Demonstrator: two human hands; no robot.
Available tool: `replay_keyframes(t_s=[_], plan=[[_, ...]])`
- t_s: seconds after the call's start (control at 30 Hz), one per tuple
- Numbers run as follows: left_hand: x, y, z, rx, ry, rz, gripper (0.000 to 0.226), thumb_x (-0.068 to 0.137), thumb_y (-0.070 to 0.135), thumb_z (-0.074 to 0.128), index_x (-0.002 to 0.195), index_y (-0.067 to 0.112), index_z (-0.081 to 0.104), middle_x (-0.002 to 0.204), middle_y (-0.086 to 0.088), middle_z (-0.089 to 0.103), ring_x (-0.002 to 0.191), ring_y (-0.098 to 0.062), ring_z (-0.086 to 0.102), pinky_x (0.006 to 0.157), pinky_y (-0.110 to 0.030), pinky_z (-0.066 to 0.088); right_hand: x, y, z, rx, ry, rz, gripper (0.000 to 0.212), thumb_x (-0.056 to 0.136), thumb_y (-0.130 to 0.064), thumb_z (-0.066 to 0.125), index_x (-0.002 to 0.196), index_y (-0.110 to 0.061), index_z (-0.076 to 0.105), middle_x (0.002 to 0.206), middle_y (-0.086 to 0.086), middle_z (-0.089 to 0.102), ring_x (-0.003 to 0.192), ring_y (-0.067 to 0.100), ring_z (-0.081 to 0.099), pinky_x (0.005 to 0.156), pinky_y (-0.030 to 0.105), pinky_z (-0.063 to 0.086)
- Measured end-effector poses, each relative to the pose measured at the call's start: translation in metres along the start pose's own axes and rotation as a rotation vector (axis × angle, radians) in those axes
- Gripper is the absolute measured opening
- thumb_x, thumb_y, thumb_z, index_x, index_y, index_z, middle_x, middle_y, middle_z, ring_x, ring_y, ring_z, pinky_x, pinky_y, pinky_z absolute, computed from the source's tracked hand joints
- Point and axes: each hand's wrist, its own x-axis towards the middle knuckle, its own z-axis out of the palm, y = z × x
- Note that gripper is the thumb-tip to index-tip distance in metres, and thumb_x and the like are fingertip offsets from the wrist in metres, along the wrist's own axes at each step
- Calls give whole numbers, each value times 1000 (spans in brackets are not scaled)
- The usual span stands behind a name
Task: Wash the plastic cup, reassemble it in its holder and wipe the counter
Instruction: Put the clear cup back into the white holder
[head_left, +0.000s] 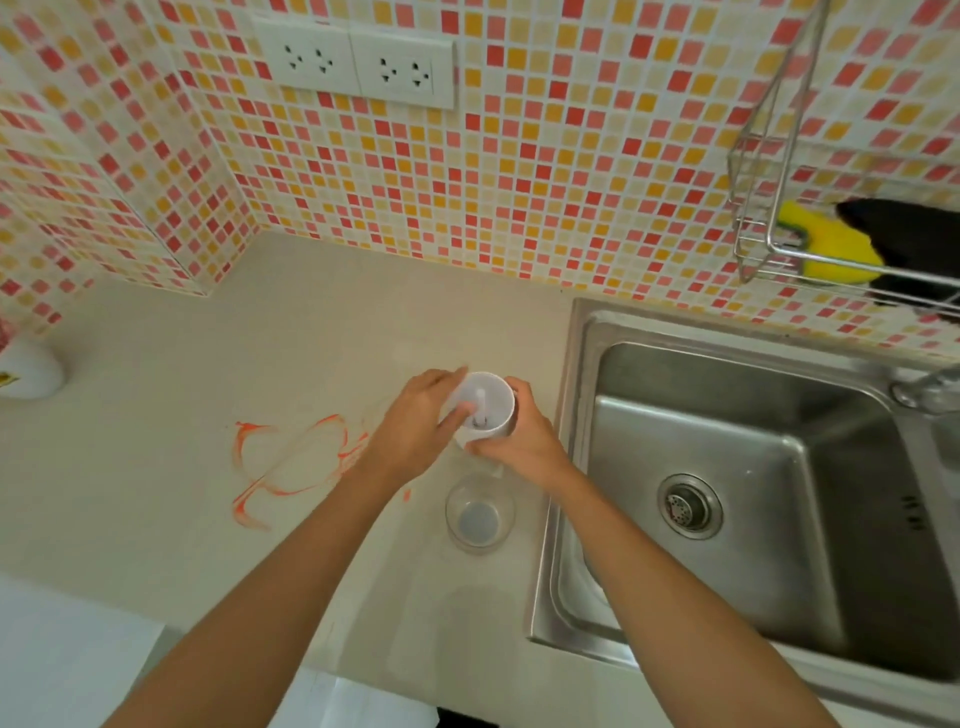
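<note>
A white plastic cup (491, 397) with a central post inside is held over the beige counter (322, 332), just left of the sink. My right hand (519, 439) grips its outer wall from the right. My left hand (421, 423) holds the left rim, with fingers reaching into the cup. Just in front of it, a clear round holder (479, 512) stands on the counter. Orange-red smears (291, 462) mark the counter to the left of my left hand.
A steel sink (753, 493) with a drain fills the right side, its faucet (924, 389) at the far right. A wire rack (779, 244) on the tiled wall holds a yellow sponge (826, 244) and a black item. A white container (31, 369) stands at the far left.
</note>
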Motion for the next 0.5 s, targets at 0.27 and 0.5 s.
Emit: replay_keyframes(t_s=[0.27,0.5], plan=[[-114,-30,32,-256,-255,-166,90,69,27,62,149,29,20,149,8,23,136,-13,29,112,-33,31,-29,10,-36,133,96,66,74,64,-19,88,123,-40,49,121,-12,58,104,2,58,71,16,51],[-107,-13,56,-438,-172,-176,81,56,54,73,128,37,39,130,16,47,119,-1,43,98,-6,29,-57,14,-50,199,133,181,75,57,-34,87,117,-28,41,121,1,54,101,15,60,66,30,54]])
